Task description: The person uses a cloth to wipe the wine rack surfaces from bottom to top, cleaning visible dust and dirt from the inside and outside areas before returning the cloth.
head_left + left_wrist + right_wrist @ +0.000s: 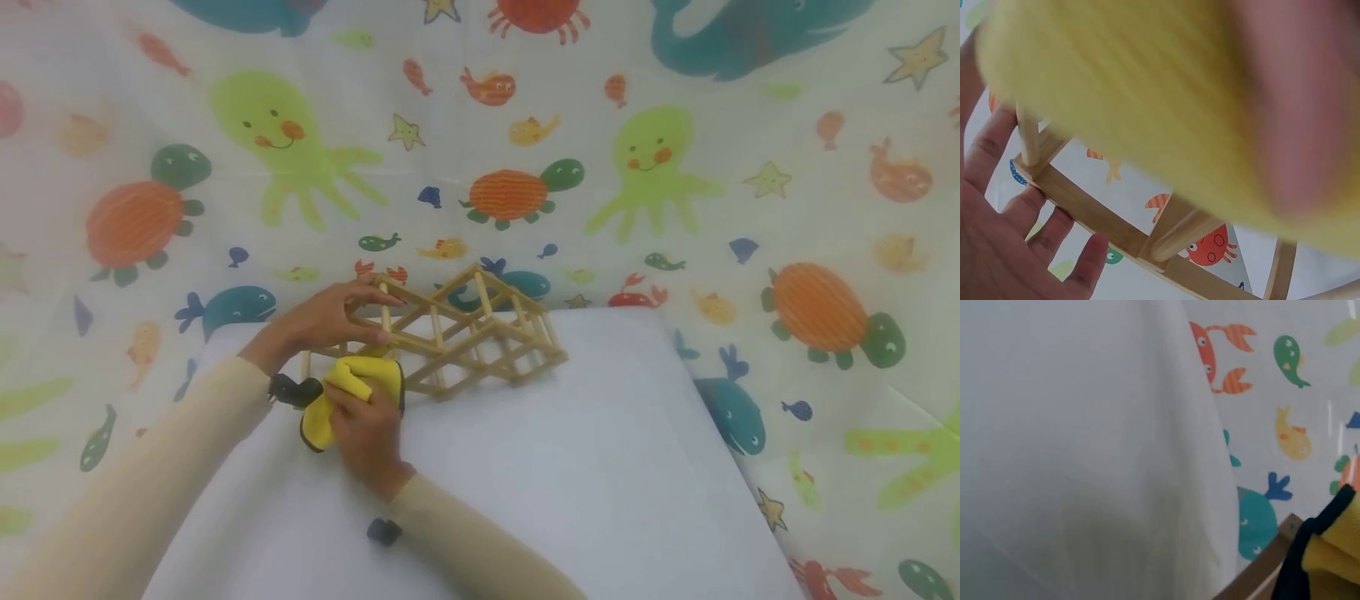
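An accordion-style wooden lattice rack point(437, 327) with round dowels stands at the back of the white table. My left hand point(326, 317) grips its left end, thumb and fingers about the frame. In the left wrist view, the left hand's fingers point(1088, 265) lie along a wooden rail point(1091, 209). My right hand point(371, 433) pinches a yellow cloth point(384, 375) with a dark edge, held against the rack's left part, just below the left hand. The cloth point(1116, 94) blurs across the left wrist view and hides much of the rack. In the right wrist view only the cloth's dark-edged corner point(1335, 550) shows.
A white-covered table point(600, 467) spreads in front of the rack. Behind and around it hangs a curtain point(465, 142) printed with sea animals. Black wrist devices show by the left wrist point(294, 390) and under the right forearm point(384, 532).
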`<state>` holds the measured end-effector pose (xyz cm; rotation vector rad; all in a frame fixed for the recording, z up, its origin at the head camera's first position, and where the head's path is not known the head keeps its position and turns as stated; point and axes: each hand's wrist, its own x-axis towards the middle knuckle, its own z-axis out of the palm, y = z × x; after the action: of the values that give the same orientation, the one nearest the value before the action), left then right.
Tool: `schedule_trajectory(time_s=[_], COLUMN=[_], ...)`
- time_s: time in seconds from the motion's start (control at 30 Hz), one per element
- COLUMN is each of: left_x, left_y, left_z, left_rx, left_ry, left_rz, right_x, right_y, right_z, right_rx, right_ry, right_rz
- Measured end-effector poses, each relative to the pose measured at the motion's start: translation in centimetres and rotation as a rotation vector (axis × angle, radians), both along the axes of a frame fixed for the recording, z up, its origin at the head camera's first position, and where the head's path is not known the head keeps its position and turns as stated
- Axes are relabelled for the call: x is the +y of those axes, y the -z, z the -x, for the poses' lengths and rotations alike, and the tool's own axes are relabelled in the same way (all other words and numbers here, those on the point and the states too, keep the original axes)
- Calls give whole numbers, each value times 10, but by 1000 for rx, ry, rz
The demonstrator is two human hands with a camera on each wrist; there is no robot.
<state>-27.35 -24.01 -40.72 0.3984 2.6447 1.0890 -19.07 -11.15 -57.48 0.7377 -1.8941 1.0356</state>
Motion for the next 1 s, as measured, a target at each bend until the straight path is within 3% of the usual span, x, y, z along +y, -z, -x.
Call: schedule_trajectory(time_s=[0.13,0.27,0.37,0.47,0.57,0.67,0.77,0.87,1.0], left_x=[1,1,1,2,1,0,0,0,-1], left_y=[0,1,1,0,-1,-1,1,3,3], left_z=[1,2,2,2,1,1,2,2,3], left_rx=[22,29,19,15,23,35,35,33,14], left_ry=[-3,-8,-13,-16,-15,-10,-4,-1,-13], left_rz=[11,13,18,21,1,-13,-21,-15,-12], right_x=[-13,-18,-15,-8,0,3,0,-7,-14], right_y=[10,20,22,17,7,-2,-7,-5,7], right_z=[-2,-6,-11,-16,-18,-13,-7,-3,-1], right_rx=[-69,-237,-347,-286,-150,-72,-74,-120,-291], right_ry=[-28,-124,-194,-198,-167,-131,-118,-156,-284], right_rz=[-112,-250,-230,-75,81,136,114,57,-54])
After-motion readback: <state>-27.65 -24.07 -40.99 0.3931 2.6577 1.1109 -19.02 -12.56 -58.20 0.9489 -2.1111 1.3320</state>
